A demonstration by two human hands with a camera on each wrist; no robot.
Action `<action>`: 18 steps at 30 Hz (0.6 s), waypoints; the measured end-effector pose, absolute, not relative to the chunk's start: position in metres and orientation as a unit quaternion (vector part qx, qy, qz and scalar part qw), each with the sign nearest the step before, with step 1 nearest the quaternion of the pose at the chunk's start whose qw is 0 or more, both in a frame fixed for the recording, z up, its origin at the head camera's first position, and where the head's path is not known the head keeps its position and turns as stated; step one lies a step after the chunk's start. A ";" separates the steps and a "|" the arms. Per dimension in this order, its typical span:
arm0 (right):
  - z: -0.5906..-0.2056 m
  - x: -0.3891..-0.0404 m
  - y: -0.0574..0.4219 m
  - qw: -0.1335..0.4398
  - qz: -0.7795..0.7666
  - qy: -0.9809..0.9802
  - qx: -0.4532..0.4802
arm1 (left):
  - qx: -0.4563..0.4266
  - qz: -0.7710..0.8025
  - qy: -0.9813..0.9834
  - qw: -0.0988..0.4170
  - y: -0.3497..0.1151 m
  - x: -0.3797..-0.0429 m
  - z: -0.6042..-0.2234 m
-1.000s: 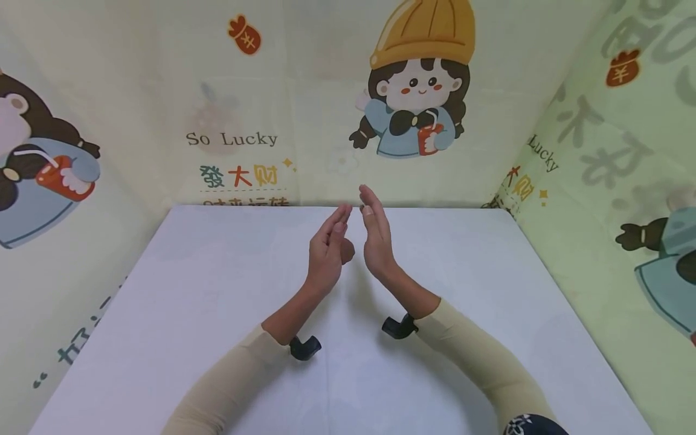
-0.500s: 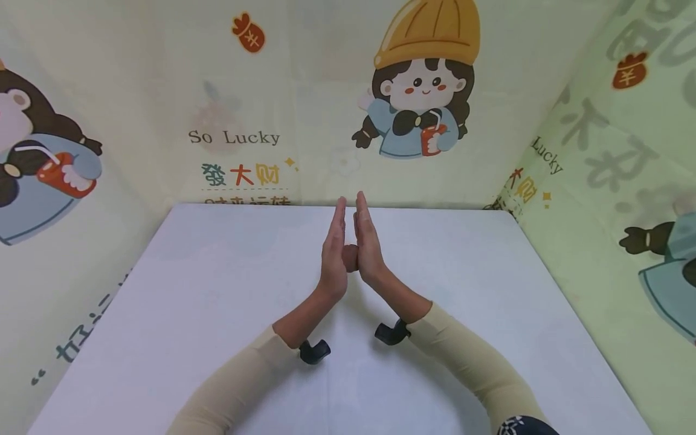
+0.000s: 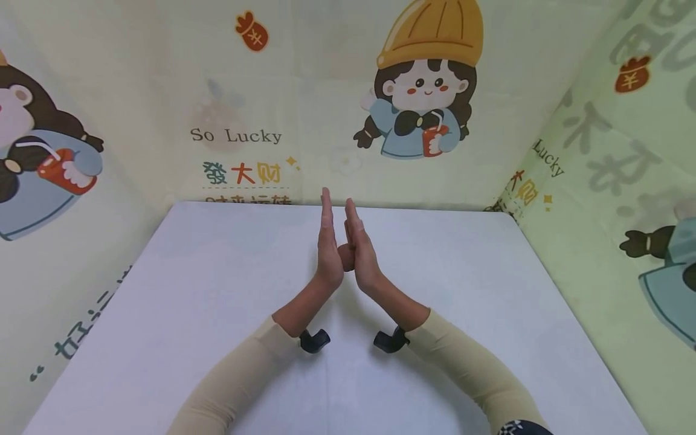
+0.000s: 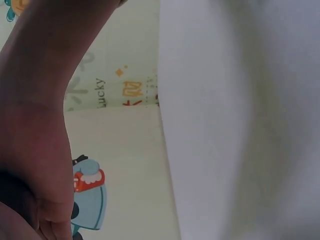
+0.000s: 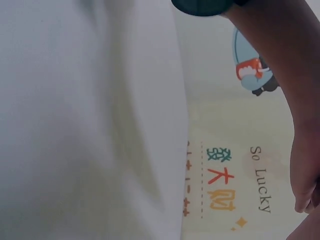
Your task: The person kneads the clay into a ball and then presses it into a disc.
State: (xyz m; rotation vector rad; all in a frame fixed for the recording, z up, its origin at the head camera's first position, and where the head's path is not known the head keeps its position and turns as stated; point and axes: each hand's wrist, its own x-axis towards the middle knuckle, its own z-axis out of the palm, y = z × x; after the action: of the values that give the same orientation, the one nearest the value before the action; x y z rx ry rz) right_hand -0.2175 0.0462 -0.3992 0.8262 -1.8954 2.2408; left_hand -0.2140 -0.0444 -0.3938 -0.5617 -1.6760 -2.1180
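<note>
A brown clay-like ball (image 3: 346, 257) sits between my two facing palms in the head view, above the table. My left hand (image 3: 328, 257) lies flat along its left side, fingers straight and pointing away from me. Against the right side is my right hand (image 3: 367, 257), also straight-fingered, its fingertips a little nearer to me than the left ones. The left wrist view shows the dark ball (image 4: 17, 197) partly hidden between the palms. In the right wrist view the hands meet at the right edge, where the ball is mostly hidden.
A white table (image 3: 217, 272) lies beneath the hands, with their soft shadows on it. Cartoon-printed sheets (image 3: 326, 90) stand along its back and both sides. Small black wrist cameras (image 3: 315, 342) hang by the cuffs of the beige sleeves (image 3: 234, 374).
The hands have come together from slightly apart, taking the ball between both palms. Over the last half second the left hand has slid forward and the right one back.
</note>
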 end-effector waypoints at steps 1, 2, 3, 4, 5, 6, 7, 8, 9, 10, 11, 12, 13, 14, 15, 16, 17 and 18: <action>-0.399 -0.217 0.046 0.044 0.734 -0.620 0.274 | -0.198 -0.755 -0.594 0.192 -0.045 -0.215 -0.392; -0.400 -0.216 0.046 0.043 0.734 -0.618 0.278 | -0.197 -0.757 -0.592 0.194 -0.046 -0.217 -0.391; -0.400 -0.215 0.045 0.041 0.734 -0.617 0.282 | -0.195 -0.758 -0.590 0.196 -0.047 -0.219 -0.390; -0.400 -0.214 0.045 0.039 0.732 -0.618 0.285 | -0.194 -0.760 -0.588 0.199 -0.049 -0.221 -0.389; -0.400 -0.213 0.045 0.039 0.729 -0.619 0.289 | -0.194 -0.760 -0.587 0.202 -0.050 -0.223 -0.388; -0.400 -0.212 0.045 0.037 0.727 -0.620 0.292 | -0.194 -0.759 -0.587 0.204 -0.051 -0.225 -0.387; -0.400 -0.211 0.045 0.037 0.726 -0.621 0.295 | -0.194 -0.758 -0.587 0.207 -0.052 -0.226 -0.386; -0.400 -0.210 0.045 0.038 0.724 -0.621 0.298 | -0.195 -0.754 -0.591 0.212 -0.054 -0.229 -0.386; -0.399 -0.209 0.045 0.039 0.722 -0.621 0.302 | -0.195 -0.751 -0.593 0.214 -0.055 -0.230 -0.385; -0.398 -0.207 0.045 0.040 0.720 -0.621 0.307 | -0.195 -0.748 -0.596 0.216 -0.057 -0.232 -0.385; -0.397 -0.205 0.045 0.041 0.718 -0.620 0.314 | -0.195 -0.745 -0.599 0.219 -0.059 -0.235 -0.384; -0.396 -0.204 0.044 0.043 0.715 -0.619 0.322 | -0.193 -0.746 -0.599 0.219 -0.061 -0.237 -0.384; -0.395 -0.202 0.044 0.045 0.712 -0.618 0.331 | -0.190 -0.747 -0.598 0.218 -0.063 -0.239 -0.384; -0.394 -0.200 0.044 0.046 0.708 -0.618 0.340 | -0.187 -0.749 -0.597 0.217 -0.065 -0.241 -0.384; -0.393 -0.198 0.043 0.048 0.703 -0.618 0.348 | -0.184 -0.753 -0.594 0.213 -0.067 -0.243 -0.384; -0.392 -0.197 0.043 0.049 0.700 -0.618 0.355 | -0.183 -0.755 -0.593 0.211 -0.069 -0.245 -0.384; -0.391 -0.195 0.042 0.052 0.697 -0.619 0.359 | -0.183 -0.758 -0.590 0.209 -0.071 -0.247 -0.384; -0.390 -0.194 0.041 0.056 0.692 -0.621 0.363 | -0.184 -0.760 -0.590 0.203 -0.072 -0.248 -0.385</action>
State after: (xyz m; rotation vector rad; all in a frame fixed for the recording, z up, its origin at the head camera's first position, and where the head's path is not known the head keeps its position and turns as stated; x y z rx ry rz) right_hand -0.1944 0.0408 -0.3900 1.1012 -1.8851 2.1019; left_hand -0.2481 -0.0722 -0.3848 -0.5126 -1.6452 -2.1201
